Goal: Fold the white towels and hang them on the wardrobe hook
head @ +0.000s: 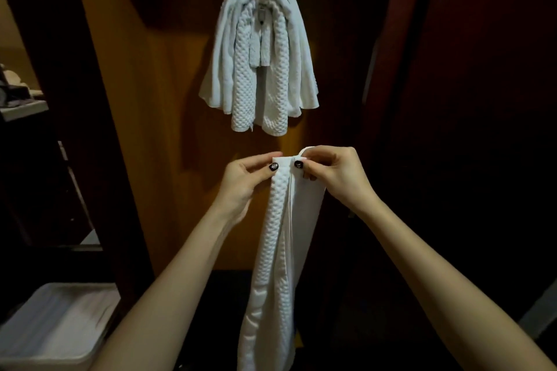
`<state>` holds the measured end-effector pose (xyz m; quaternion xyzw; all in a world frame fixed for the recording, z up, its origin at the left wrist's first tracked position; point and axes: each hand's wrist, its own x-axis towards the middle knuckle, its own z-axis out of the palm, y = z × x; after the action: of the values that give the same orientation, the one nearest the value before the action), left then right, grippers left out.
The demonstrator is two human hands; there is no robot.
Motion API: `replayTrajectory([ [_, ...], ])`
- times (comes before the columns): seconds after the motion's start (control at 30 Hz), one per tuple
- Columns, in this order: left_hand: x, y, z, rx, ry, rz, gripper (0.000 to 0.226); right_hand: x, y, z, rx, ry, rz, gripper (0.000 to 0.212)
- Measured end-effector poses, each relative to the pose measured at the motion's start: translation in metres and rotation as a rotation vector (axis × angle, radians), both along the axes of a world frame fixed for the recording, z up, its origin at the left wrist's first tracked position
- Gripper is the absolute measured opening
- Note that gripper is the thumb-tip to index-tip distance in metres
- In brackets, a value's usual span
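Observation:
A long white waffle-textured towel (277, 250) hangs straight down, folded lengthwise, in front of me. My left hand (244, 184) pinches its top left corner between thumb and fingers. My right hand (334, 175) pinches the top right corner, close beside the left. Above them, several white towels (259, 69) hang draped in a bundle on the wardrobe's wooden back panel (168, 99). The hook itself is hidden under that bundle.
A white plastic bin (54, 325) sits at the lower left. At the left, a dark shelf unit (24, 108) holds some items. A dark reddish wardrobe door (452, 69) stands to the right.

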<state>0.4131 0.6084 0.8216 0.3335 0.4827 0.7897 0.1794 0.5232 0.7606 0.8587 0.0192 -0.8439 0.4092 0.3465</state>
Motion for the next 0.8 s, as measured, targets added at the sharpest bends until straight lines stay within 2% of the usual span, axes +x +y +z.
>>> replayTrajectory([
  [0.07, -0.001, 0.002, -0.003, -0.049, 0.103, 0.167, 0.021, -0.001, -0.002, -0.004, 0.026, -0.017, -0.015, 0.006],
  [0.17, 0.002, 0.01, -0.006, -0.024, 0.067, 0.318, 0.021, -0.006, -0.006, -0.007, 0.083, -0.003, -0.035, 0.005],
  [0.37, 0.011, 0.01, -0.009, 0.15, -0.079, 0.106, 0.019, -0.02, -0.01, 0.001, 0.104, 0.085, -0.025, 0.01],
  [0.53, 0.011, 0.009, -0.004, 0.226, -0.176, 0.127, 0.02, -0.028, -0.013, 0.008, 0.061, -0.001, -0.005, 0.012],
  [0.63, 0.013, 0.012, 0.0, 0.267, -0.221, 0.143, 0.02, -0.028, -0.017, 0.009, 0.129, 0.018, -0.022, 0.01],
  [0.8, 0.011, 0.006, 0.003, 0.306, -0.27, 0.099, 0.02, -0.026, -0.023, 0.017, 0.087, -0.007, 0.003, 0.022],
])
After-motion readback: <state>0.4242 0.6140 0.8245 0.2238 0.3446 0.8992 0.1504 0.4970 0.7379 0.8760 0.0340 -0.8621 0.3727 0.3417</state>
